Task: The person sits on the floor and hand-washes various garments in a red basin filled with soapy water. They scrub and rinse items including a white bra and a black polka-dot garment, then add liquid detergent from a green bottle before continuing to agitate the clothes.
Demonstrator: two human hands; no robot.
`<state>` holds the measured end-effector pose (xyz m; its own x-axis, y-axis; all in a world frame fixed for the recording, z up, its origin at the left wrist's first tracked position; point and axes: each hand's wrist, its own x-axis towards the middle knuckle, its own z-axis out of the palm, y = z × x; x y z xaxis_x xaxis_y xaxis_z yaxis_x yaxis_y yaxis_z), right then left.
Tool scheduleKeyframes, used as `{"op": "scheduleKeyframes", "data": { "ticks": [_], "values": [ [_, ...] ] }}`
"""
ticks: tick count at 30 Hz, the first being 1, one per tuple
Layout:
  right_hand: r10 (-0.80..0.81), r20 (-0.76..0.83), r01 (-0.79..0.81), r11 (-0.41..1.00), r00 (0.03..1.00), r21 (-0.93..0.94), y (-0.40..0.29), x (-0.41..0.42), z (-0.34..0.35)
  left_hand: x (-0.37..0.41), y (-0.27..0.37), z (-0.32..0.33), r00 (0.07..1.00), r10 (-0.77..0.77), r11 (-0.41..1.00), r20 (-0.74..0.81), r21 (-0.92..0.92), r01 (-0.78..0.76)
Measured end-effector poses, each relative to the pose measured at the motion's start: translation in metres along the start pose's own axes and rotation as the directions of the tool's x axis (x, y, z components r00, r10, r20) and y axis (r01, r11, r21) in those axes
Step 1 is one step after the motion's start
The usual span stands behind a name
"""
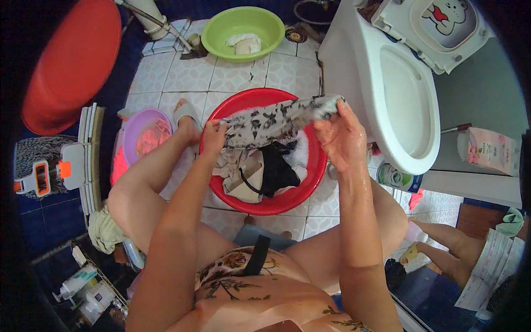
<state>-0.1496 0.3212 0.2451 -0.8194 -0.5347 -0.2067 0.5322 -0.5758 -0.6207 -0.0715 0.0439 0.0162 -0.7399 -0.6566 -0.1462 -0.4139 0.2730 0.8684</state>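
A wet, light grey cloth garment with dark markings (269,122) is stretched between my two hands above a red plastic basin (265,209). My left hand (213,135) grips its left end near the basin's rim. At the right end, my right hand (342,133) pinches the upper corner between thumb and fingers, palm partly turned up and wet. Below the garment, the basin holds a black cloth item with a strap (278,172), beige cloth (244,182) and white suds (299,153).
A green basin (211,43) with white cloth stands beyond. At left is a purple basin (127,137) with pink cloth. A white toilet (375,83) with raised seat stands close on the right, a green-and-white container (394,178) below it. A folding rack (92,162) leans left.
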Motion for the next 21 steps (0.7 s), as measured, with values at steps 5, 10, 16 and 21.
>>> {"op": "scheduleKeyframes", "data": {
  "ticks": [5, 10, 16, 21],
  "values": [
    [-0.02, 0.006, 0.021, 0.99, 1.0, -0.14, 0.014, -0.001, 0.027, -0.074, 0.074, 0.025, 0.934, 0.354, 0.934, 0.055, 0.018, -0.356],
    [0.026, 0.131, 0.016, 0.95, 0.991, -0.311, 0.023, -0.013, 0.052, -0.13, 0.107, 0.071, 0.935, 0.141, 0.935, 0.324, -0.355, -0.017],
    [-0.205, 0.172, 0.265, 0.834, 0.963, -0.485, -0.003, -0.032, 0.069, -0.097, 0.127, 0.063, 0.935, 0.068, 0.955, 0.349, -0.294, 0.04],
    [-0.398, -0.166, 0.146, 0.643, 0.902, -0.752, -0.021, -0.009, 0.022, -0.082, 0.152, -0.002, 0.728, 0.181, 0.984, 0.661, -0.119, -0.136]
  ]
}}
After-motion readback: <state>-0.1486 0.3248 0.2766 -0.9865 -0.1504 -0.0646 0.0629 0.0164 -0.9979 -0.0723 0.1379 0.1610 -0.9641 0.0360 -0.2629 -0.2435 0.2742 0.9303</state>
